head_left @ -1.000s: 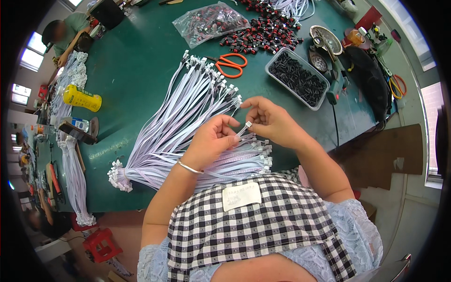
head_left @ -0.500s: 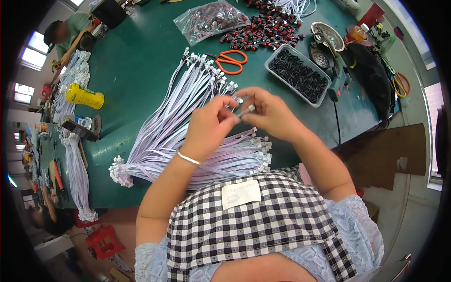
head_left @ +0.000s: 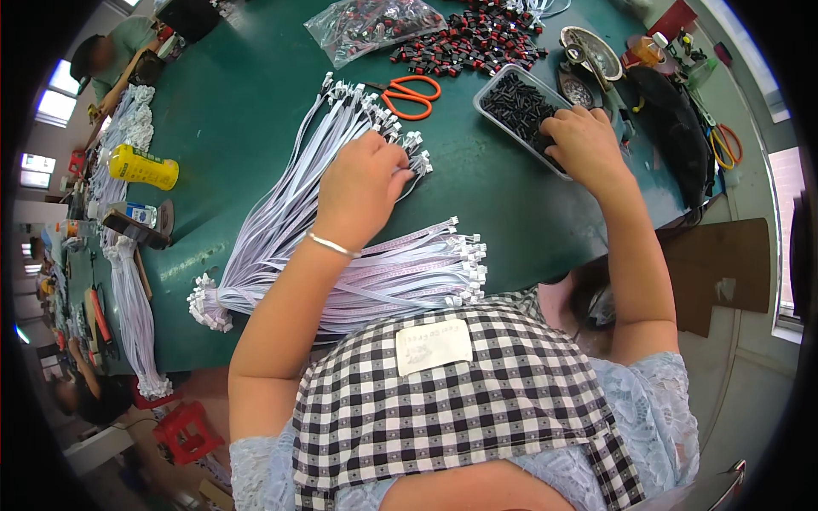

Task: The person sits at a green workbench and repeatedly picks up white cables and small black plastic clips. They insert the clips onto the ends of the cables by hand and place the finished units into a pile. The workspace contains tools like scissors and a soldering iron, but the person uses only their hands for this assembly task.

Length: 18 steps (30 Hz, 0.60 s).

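Observation:
A fanned bundle of white ribbon cables [head_left: 285,175] with small white connectors spreads over the green table. My left hand [head_left: 362,183] is over its upper part, fingers curled closed on a white cable near the connector ends; the palm side is hidden. To the right, my right hand [head_left: 588,145] reaches into a clear plastic tub [head_left: 509,129] of short black tubes [head_left: 515,100]. Its fingers are bent together among the tubes, and whatever lies between the fingertips is hidden. A second, pinkish-white cable group [head_left: 400,277] lies nearer my checked apron.
Orange-handled scissors [head_left: 411,97] lie beyond the cables. Farther back are a pile of black-and-red parts [head_left: 477,43] and a clear bag [head_left: 371,30]. A metal dish [head_left: 592,51] stands behind the tub. On the left are a yellow bottle [head_left: 143,167] and more cable bundles [head_left: 136,315].
My hands were together over the cables, holding a small connector end. They have parted: the left moved up and left onto the cable ends, the right went right into the tub.

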{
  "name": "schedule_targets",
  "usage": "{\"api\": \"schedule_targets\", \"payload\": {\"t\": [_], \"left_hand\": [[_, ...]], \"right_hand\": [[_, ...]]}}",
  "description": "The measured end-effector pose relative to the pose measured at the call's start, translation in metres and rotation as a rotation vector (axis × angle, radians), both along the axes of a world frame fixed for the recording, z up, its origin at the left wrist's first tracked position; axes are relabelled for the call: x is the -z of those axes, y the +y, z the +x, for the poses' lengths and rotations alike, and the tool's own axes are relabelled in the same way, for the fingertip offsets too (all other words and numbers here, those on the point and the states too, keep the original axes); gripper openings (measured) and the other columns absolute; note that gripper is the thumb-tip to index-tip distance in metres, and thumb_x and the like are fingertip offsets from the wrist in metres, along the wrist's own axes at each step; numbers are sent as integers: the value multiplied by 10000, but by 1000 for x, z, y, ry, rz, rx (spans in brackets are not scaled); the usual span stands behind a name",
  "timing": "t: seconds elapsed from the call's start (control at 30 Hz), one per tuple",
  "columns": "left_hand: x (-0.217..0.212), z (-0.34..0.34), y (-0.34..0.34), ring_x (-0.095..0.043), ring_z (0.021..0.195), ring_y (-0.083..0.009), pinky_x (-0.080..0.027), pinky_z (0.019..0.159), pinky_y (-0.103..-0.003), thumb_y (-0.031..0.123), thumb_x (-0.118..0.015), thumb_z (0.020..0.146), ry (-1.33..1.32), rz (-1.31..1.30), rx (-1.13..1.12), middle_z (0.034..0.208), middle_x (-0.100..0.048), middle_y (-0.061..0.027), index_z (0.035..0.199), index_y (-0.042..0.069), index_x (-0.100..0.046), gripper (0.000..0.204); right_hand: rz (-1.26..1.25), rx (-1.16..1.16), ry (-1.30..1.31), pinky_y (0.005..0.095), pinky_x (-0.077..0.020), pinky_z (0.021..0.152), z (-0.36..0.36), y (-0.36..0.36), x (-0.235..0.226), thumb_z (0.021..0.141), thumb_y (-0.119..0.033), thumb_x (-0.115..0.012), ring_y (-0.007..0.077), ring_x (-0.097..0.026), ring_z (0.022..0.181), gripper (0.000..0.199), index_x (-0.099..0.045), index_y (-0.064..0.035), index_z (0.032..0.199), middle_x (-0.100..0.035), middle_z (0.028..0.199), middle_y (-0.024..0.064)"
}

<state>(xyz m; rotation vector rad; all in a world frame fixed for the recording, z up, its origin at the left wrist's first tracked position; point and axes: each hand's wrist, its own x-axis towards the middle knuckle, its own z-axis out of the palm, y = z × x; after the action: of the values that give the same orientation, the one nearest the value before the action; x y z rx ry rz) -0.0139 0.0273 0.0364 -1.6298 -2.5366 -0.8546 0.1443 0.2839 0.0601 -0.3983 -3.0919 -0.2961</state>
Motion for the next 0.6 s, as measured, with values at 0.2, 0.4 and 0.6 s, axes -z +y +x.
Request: {"api": "schedule_targets", "payload": {"t": [0.2, 0.4, 0.6], "left_hand": [[4, 27, -19, -581, 785, -277, -466, 694, -383, 129, -665, 762, -123, -278, 224, 806, -602, -90, 872, 64, -639, 130], [7, 25, -18, -576, 727, -239, -464, 658, -335, 65, -627, 774, -266, -140, 203, 789, -594, -85, 889, 48, -637, 116], [-6, 21, -11, -490, 631, -53, -416, 567, -215, 66, -605, 836, -793, -133, 101, 773, -559, 4, 909, -4, -602, 102]], "right_hand": [[-75, 6, 22, 364, -415, 788, -4, 10, 18, 773, -185, -650, 229, -586, 907, 91, -651, -103, 813, -633, 865, 57], [-134, -8, 90, 400, -462, 750, -9, 17, 19, 784, -138, -625, 279, -589, 872, 69, -646, -80, 815, -619, 839, 89], [-336, -28, 166, 396, -471, 752, -6, 22, 22, 774, -43, -586, 316, -583, 848, 54, -620, -33, 815, -590, 837, 133]]}}
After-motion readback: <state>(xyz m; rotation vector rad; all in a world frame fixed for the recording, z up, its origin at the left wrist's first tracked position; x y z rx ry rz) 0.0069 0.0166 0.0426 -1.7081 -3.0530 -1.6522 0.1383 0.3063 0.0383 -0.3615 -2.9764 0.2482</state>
